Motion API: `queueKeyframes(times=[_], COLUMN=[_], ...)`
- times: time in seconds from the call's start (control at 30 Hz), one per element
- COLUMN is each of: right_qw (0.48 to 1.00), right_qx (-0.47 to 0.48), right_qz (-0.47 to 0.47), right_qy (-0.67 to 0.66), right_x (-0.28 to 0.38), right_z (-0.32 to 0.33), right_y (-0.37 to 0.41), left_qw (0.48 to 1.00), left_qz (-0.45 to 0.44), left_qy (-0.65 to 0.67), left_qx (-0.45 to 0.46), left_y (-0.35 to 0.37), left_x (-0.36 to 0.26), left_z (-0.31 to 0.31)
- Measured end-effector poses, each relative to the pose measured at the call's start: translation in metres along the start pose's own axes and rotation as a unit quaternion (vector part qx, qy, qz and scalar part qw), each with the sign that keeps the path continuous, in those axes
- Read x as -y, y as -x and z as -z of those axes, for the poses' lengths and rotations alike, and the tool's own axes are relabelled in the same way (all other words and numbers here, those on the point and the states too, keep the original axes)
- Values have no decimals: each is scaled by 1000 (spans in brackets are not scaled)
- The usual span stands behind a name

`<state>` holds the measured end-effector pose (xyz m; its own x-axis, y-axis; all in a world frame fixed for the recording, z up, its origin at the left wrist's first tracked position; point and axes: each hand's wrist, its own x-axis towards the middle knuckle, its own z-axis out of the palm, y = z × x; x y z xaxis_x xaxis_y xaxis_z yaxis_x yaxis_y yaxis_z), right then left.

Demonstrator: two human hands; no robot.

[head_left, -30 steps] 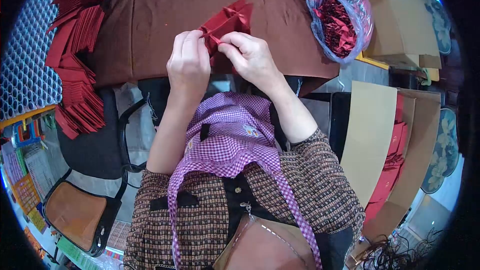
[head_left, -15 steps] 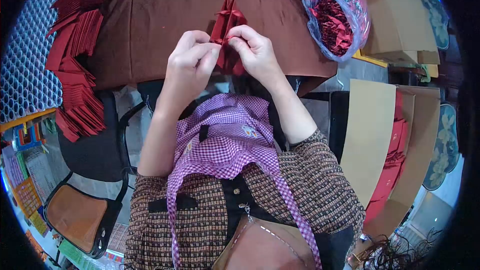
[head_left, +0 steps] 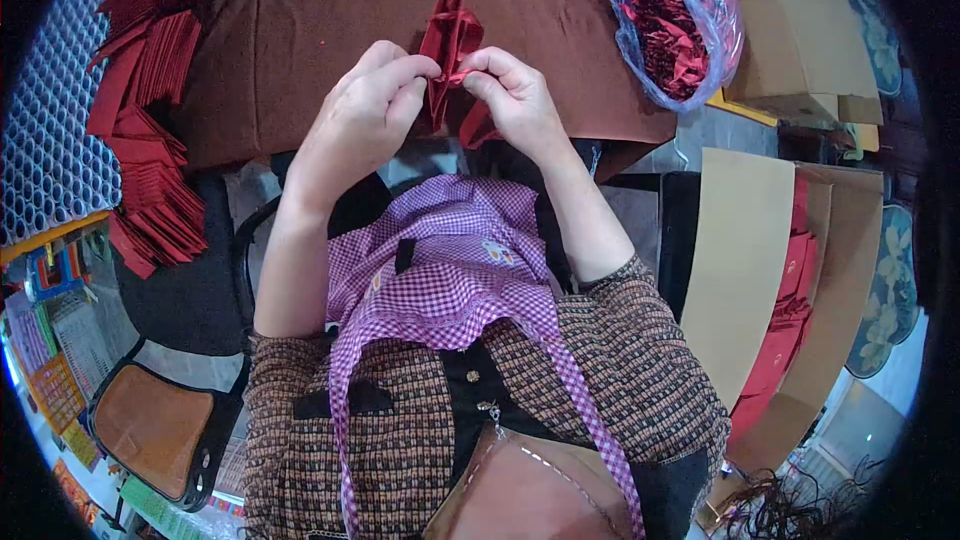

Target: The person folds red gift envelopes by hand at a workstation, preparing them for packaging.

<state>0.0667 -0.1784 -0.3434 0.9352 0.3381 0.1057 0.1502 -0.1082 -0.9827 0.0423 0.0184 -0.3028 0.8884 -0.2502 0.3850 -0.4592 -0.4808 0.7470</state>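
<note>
A small red paper gift bag point(head_left: 437, 41) stands between my hands at the near part of the brown cloth-covered table, its narrow side folds facing me. My left hand point(head_left: 365, 105) pinches the bag's left edge between thumb and fingertips. On the other side, my right hand point(head_left: 515, 100) has thumb and index finger closed on a red ribbon point(head_left: 478, 127) at the bag's middle. A loop of that ribbon hangs below my right fingers. The exact spot where the ribbon meets the paper is partly hidden by my fingertips.
Stacks of folded red paper bags point(head_left: 160, 60) run down the left side. A clear plastic bag point(head_left: 725, 15) full of red ribbons lies at the table's right. Beside me on the right, an open cardboard box point(head_left: 735, 260) holds red bags. A chair point(head_left: 155, 430) stands at left.
My left hand has shifted a little left and its forearm swung outward. The red bag has turned slightly between my hands, and a ribbon loop now shows below my right fingers.
</note>
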Motion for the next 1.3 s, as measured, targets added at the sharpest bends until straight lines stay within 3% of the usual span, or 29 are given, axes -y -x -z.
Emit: queueKeyframes(times=[0.07,0.3,0.47,0.53,0.67,0.73,0.8,0.87,0.93,1.0,1.07,1.13,1.2,1.27,1.3], right_qw=[1000,996,992,989,952,926,927,951,953,976,982,989,989,989,994], right_qx=[-3,-27,-47,-43,-59,-62,-58,-46,-28,-44,-60,-88,-87,-83,-92], right_qz=[-1,-34,-61,-87,-170,-193,-181,-222,-191,-119,-114,-44,-23,-5,19], right_qy=[-15,-73,-104,-110,-248,-320,-323,-212,-235,-178,-136,-111,-116,-119,-56], right_x=[-5,-3,-4,0,-1,-9,-7,7,3,8,17,27,44,52,54], right_z=[1,4,9,12,21,26,27,28,32,35,45,45,44,41,39], right_y=[0,1,2,3,2,-1,-4,-8,-12,-16,-13,-7,1,7,9], left_qw=[998,982,977,982,981,984,980,949,945,953,954,990,991,961,952], left_qz=[-13,71,68,-7,-11,-58,-53,-169,-180,-150,-147,-14,-15,168,199], left_qy=[-23,-3,17,-11,-85,-146,-182,-267,-273,-253,-245,-63,-15,77,125], left_qx=[52,176,203,188,173,80,67,-4,-16,78,90,123,128,207,196], left_y=[-4,-15,-17,-15,-14,-16,-19,-26,-31,-39,-45,-51,-54,-55,-53], left_x=[-3,-7,-5,3,7,0,-7,-18,-22,-20,-18,-12,-4,4,5], left_z=[4,9,13,9,4,0,0,4,8,16,22,29,36,40,37])
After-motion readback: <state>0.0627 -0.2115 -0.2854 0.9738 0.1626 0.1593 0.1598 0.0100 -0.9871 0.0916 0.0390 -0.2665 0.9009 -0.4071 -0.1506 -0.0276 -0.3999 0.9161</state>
